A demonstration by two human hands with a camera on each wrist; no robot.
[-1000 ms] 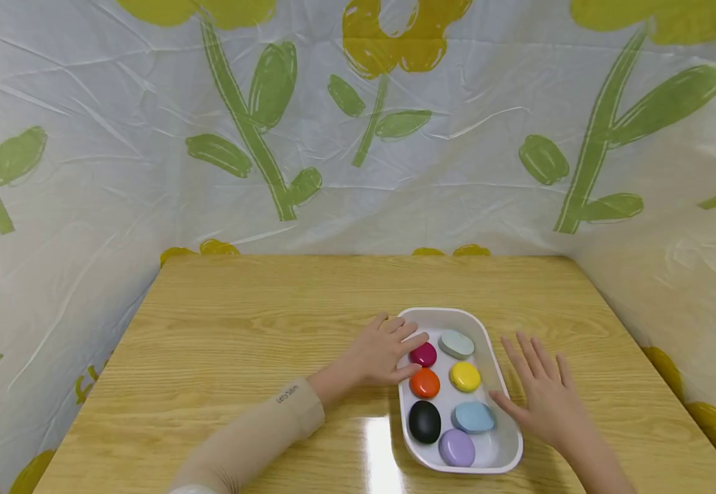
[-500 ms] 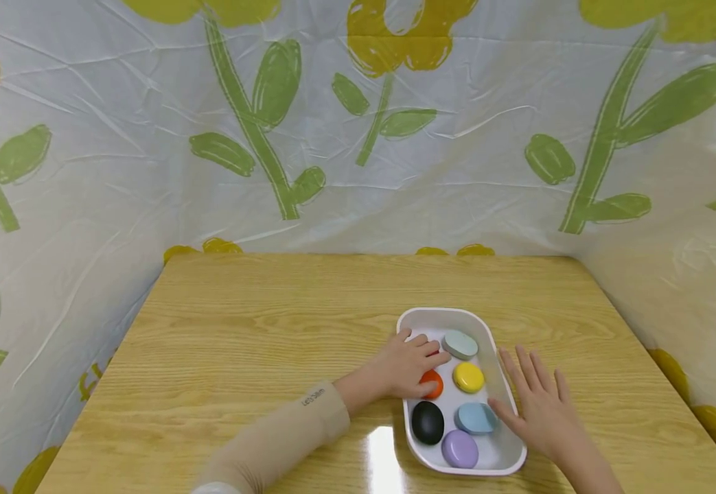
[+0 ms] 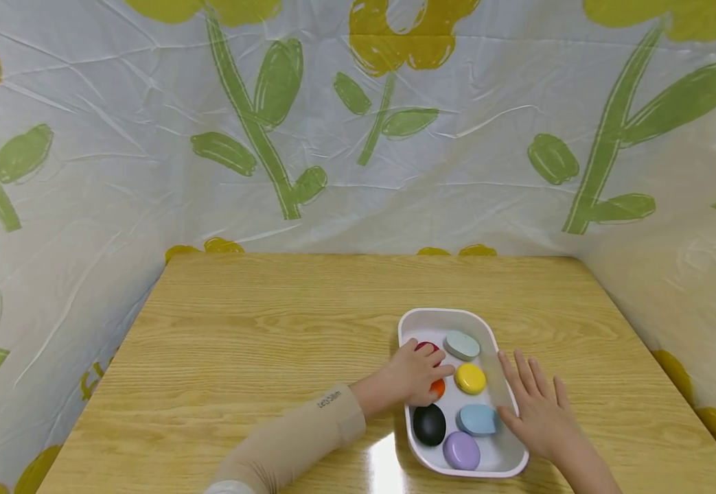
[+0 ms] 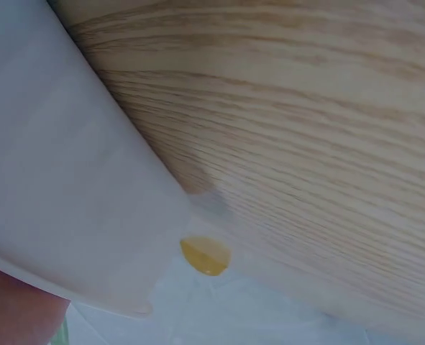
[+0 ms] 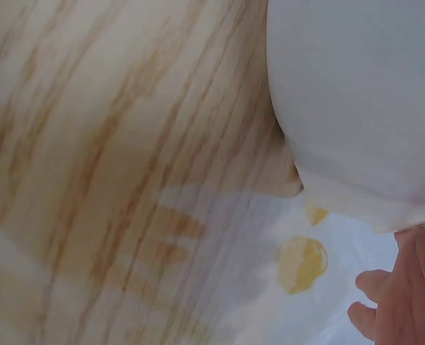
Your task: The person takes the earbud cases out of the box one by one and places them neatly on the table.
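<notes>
A white tray (image 3: 444,311) holds several glossy, rounded, pebble-like pieces. My left hand (image 3: 410,374) reaches over its left rim, palm down and fingers spread. Its thumb and index finger lie on either side of an orange piece (image 3: 439,388), partly hidden below. The other fingertips overlap a crimson piece (image 3: 427,345). My right hand (image 3: 543,415) lies along the tray's right side, fingers extended and thumb at the rim. In the left wrist view the tray wall (image 4: 68,158) hides most of the left hand; skin (image 4: 18,309) shows past the rim.
Also in the tray are a pale green piece (image 3: 462,345), a yellow one (image 3: 471,378), a light blue one (image 3: 478,420), a black one (image 3: 429,425) and a purple one (image 3: 461,450). Floral plastic sheeting (image 3: 456,151) surrounds the wooden table (image 3: 283,295).
My left hand has moved right and down from the tray's left rim onto the orange piece, covering more of it. The right hand has come slightly closer to the tray's right side.
</notes>
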